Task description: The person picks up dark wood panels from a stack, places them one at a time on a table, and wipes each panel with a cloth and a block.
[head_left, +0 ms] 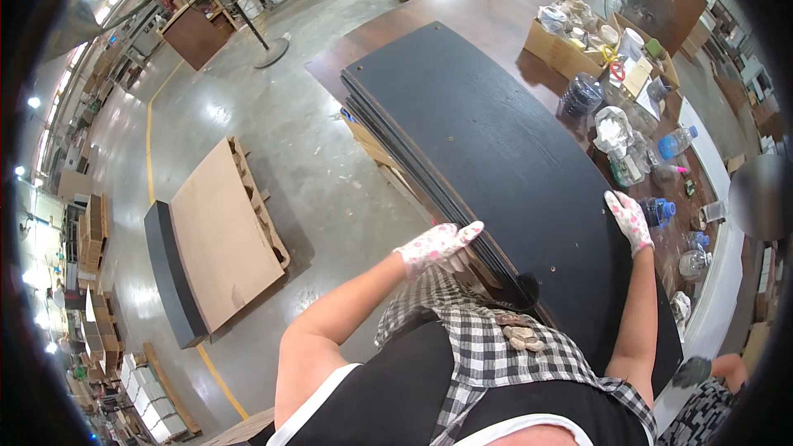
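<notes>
A stack of large black panels [471, 132] with a curved right edge lies on a brown tabletop in front of me. Small holes dot the top panel, and brown board shows along its edges. My left hand [438, 248], in a white glove with pink patches, grips the stack's left edge, thumb on top and fingers bent at the side. On the opposite, curved edge is my right hand [630, 221], gloved alike. It clasps the top panel, and part of its fingers is hidden past the edge.
Right of the stack stand a cardboard box [555, 54] of odds and ends, plastic bottles [677, 142] and bags. On the floor at left is a pallet with a brown sheet [227, 239] and black curved pieces [172, 272]. Another person [714, 396] is at lower right.
</notes>
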Demonstrator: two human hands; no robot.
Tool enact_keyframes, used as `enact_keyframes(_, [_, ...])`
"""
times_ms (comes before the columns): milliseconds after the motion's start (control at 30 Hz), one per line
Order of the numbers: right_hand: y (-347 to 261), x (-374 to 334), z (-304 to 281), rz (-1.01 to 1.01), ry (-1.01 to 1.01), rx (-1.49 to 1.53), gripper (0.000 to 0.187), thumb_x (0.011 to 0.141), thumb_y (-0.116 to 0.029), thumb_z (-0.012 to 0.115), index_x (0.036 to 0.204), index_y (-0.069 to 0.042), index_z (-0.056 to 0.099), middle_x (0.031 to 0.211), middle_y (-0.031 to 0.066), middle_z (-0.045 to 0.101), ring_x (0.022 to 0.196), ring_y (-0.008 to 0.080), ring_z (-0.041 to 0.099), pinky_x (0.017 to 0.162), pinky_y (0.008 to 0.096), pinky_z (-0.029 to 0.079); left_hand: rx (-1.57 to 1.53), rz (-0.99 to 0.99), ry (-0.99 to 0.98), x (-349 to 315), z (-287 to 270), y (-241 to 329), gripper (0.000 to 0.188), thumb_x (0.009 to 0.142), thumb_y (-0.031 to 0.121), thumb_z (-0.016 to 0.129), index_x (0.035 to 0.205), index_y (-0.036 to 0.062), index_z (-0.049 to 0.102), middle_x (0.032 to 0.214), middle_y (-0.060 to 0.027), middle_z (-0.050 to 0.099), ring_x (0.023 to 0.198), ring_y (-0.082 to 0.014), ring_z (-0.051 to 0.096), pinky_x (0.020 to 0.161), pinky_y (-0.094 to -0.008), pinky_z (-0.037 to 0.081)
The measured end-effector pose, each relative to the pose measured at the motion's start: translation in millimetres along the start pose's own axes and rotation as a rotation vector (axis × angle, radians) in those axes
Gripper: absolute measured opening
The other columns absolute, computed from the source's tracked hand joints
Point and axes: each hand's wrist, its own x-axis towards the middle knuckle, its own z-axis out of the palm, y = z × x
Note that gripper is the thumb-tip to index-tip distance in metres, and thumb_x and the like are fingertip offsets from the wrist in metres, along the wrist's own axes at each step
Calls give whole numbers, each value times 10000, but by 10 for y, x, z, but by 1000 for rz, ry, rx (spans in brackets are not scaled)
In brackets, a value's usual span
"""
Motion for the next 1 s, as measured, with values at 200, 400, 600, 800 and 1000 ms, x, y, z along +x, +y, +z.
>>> enact_keyframes(200, [-91, 395, 88, 1, 20, -46, 641, 951, -581, 471, 1065, 15, 675, 1082, 271, 657, 1109, 426, 587, 927, 449, 453, -146, 251, 437, 25, -1015, -178, 341, 1003, 338, 552, 1039, 23, 679, 840, -109, 725, 715, -181, 701, 653, -281, 548])
enact_keyframes(400, [-198, 522, 57, 127, -32, 25, 720, 951, -634, 455, 1074, 40, 677, 1013, 208, 709, 1017, 315, 653, 927, 374, 456, -19, 628, 1050, 232, -2841, 33, 359, 1032, 322, 504, 1203, 44, 654, 1113, -101, 698, 1061, -196, 646, 955, -342, 484])
enact_keyframes(600, [-213, 426, 6, 323, -17, 67, 752, 959, -661, 430, 1056, 36, 697, 954, 170, 734, 965, 243, 661, 908, 369, 458, 503, 400, 909, 747, -3873, 1102, 648, 987, 552, 476, 1312, 1, 583, 1293, -162, 634, 1237, -296, 563, 1066, -377, 396])
enact_keyframes(800, [328, 351, -276, 364, -110, -6, 789, 943, -696, 370, 1103, 2, 700, 1048, 184, 721, 1062, 327, 650, 975, 387, 435, 305, 221, 396, 1371, -3155, 1192, 708, 995, 579, 463, 1333, -33, 575, 1299, -127, 632, 1224, -216, 556, 1066, -335, 391])
enact_keyframes(1000, [485, 354, -369, 384, -142, -35, 796, 935, -716, 358, 1131, -17, 685, 1085, 201, 706, 1111, 353, 637, 993, 409, 431, 219, -45, 341, 1449, -3002, 1255, 653, 968, 563, 545, 1211, -34, 652, 1055, -60, 688, 922, -141, 630, 843, -297, 508])
